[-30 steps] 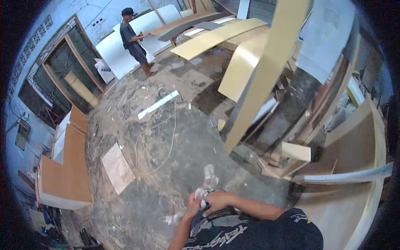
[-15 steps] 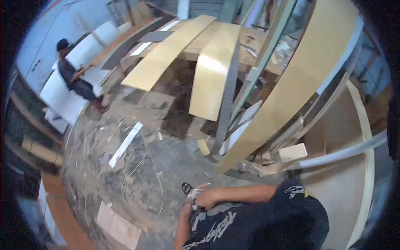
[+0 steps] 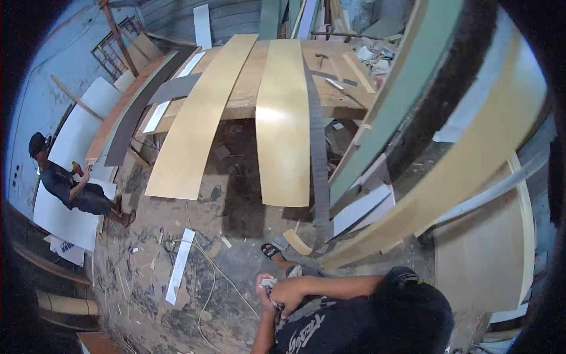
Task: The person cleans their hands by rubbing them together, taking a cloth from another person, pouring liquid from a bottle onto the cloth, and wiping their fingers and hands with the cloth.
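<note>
My two hands meet low in the picture, in front of my dark printed shirt (image 3: 330, 330). My left hand (image 3: 265, 293) comes up from the lower edge. My right hand (image 3: 290, 291) reaches in from the right across my chest. Both are closed around a small crumpled white cloth (image 3: 270, 284), most of which is hidden in my fingers. Just above the hands my foot in a dark sandal (image 3: 271, 251) stands on the dirty floor.
Two long yellow veneer sheets (image 3: 283, 124) and a grey strip (image 3: 318, 177) hang off a wooden workbench (image 3: 247, 88). Tall green and tan boards (image 3: 413, 118) lean at the right. A white strip (image 3: 180, 265) and a cable (image 3: 212, 277) lie on the floor. Another person (image 3: 71, 189) works by white panels at the left.
The view has swung, so the workbench now fills the top and the other person sits at the left edge. My hands stay together on the cloth.
</note>
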`<state>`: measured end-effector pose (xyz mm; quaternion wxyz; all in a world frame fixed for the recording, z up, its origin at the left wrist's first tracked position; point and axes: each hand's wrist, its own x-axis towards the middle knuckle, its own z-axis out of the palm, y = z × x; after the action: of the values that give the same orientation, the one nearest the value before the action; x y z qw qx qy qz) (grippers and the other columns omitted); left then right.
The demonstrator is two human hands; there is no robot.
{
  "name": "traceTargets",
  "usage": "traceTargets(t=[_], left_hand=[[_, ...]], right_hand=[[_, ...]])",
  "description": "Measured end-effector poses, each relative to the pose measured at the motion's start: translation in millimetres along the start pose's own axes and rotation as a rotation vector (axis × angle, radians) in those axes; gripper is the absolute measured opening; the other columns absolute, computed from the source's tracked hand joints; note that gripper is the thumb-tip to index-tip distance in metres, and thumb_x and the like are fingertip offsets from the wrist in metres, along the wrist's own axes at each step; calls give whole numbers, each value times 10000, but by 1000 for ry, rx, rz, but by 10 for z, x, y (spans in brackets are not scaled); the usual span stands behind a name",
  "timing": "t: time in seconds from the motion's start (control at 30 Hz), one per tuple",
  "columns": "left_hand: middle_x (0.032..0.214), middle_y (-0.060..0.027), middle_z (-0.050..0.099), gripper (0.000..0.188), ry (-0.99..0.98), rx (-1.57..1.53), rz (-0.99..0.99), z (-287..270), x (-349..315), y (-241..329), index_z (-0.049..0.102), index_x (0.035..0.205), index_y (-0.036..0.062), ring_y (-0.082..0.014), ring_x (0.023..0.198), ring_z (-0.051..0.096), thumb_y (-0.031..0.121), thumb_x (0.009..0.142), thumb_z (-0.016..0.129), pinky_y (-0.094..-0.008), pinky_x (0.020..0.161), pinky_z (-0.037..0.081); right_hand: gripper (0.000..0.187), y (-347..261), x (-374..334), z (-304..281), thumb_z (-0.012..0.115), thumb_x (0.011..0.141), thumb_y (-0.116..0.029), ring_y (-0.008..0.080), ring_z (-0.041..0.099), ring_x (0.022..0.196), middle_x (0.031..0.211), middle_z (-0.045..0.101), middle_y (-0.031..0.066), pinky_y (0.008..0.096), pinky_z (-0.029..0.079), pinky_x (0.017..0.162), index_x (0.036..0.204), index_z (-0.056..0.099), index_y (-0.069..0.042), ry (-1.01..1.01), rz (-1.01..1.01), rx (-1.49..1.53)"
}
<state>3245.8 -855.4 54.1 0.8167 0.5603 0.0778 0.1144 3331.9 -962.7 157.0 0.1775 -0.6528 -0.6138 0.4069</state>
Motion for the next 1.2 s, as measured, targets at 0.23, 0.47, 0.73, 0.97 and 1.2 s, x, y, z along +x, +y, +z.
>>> traceTargets(t=[0.23, 0.47, 0.73, 0.97, 1.2], left_hand=[[993, -63, 532, 687, 77, 239, -53, -604, 734, 253, 520, 1109, 50, -171, 905, 535, 683, 863, 425, -315, 782, 446], [1020, -87, 620, 431, 509, 347, -249, -539, 646, 758, 570, 1111, 2, -149, 951, 552, 389, 962, 452, -311, 862, 434], [974, -101, 647, 478, 1006, 146, 77, -415, -666, 360, 589, 1123, 11, -196, 897, 600, 426, 913, 478, -325, 805, 461], [806, -118, 657, 739, 1542, 437, 131, 262, -2504, -120, 636, 954, -30, -205, 743, 610, 660, 881, 381, -369, 680, 476], [849, -157, 638, 382, 2405, 834, 210, 729, -3640, -1532, 634, 947, 1, -340, 779, 599, 337, 824, 500, -430, 701, 466]], right_hand=[[524, 599, 732, -635, 700, 744, -431, 408, 628, 793, 791, 638, 260, 468, 489, 723, 844, 642, 80, -130, -193, 151], [450, 728, 1140, -974, 550, 912, -410, 302, 598, 707, 765, 623, 224, 418, 445, 668, 922, 628, 33, -206, -320, 433], [566, -210, 1487, -602, 437, 960, -493, 147, 517, 863, 910, 601, 77, 341, 421, 777, 989, 589, 52, -729, -211, 501], [728, -790, 1169, 1323, 129, 997, -527, 203, 242, 1359, 1499, 222, 111, 328, 165, 1137, 1457, 134, 38, -1285, 220, 590], [1027, -1334, 661, 3007, 51, 840, -762, 280, 434, 1236, 1337, 460, 155, 405, 300, 1066, 1349, 375, 70, -1513, 26, 282]])
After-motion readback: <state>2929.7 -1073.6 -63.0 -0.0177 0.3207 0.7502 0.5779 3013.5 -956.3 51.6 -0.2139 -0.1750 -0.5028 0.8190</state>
